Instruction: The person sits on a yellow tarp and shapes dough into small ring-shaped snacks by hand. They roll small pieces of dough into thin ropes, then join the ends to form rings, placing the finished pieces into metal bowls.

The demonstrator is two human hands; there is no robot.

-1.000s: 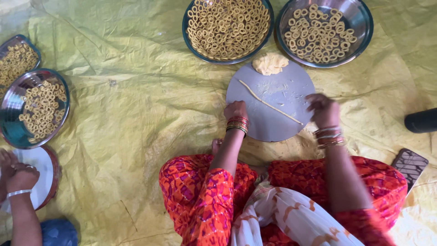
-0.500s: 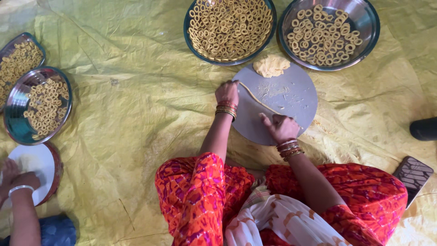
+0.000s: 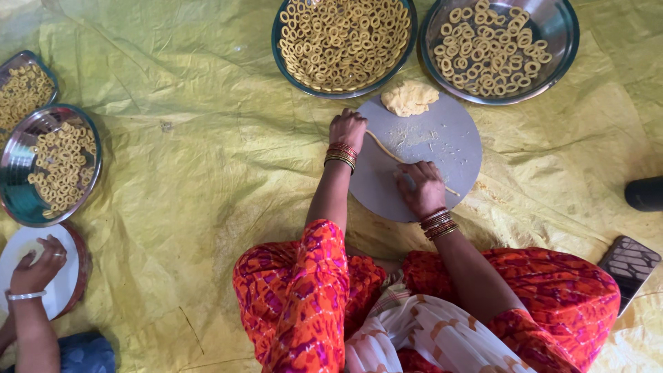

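Fingers [image 3: 423,181] flat (both hands) — rolling dough rope [image 3: 384,146].

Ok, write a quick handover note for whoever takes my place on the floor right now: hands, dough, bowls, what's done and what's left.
Left hand: resting on one end of the dough rope, at the board's left edge.
Right hand: palm down on the rope's other end; a short tip shows past it.
Round board lies on the yellow sheet; dough lump sits at its far edge.
Done: two bowls of dough rings beyond the board, the left bowl fuller than the right bowl.
Left: this rope is not yet a ring; the lump is unrolled.
Another person's hand works at a white board, far left.
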